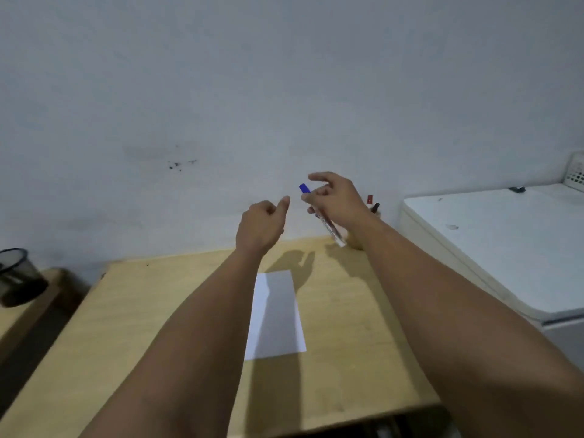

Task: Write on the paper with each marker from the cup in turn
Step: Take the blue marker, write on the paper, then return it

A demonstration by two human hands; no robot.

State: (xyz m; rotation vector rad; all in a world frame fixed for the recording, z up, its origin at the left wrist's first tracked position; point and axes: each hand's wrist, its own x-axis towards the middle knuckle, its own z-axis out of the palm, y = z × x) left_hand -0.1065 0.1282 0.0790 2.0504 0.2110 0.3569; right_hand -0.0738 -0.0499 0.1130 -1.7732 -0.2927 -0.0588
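Note:
My right hand (336, 202) holds a white marker (328, 227) with a blue cap (304, 188) up in the air above the table's far edge, cap end up and to the left. My left hand (262, 224) hovers just left of the cap, fingers loosely curled, thumb out, holding nothing. A white sheet of paper (275, 314) lies on the wooden table (142, 311) between my forearms. Behind my right wrist, a red marker tip (369, 199) and a dark marker tip (375, 207) stick up; the cup holding them is mostly hidden.
A black mesh bin (19, 276) stands on a lower surface at the far left. A white appliance top (505, 245) lies to the right, with a white basket (576, 172) at its back corner. A plain wall rises right behind the table.

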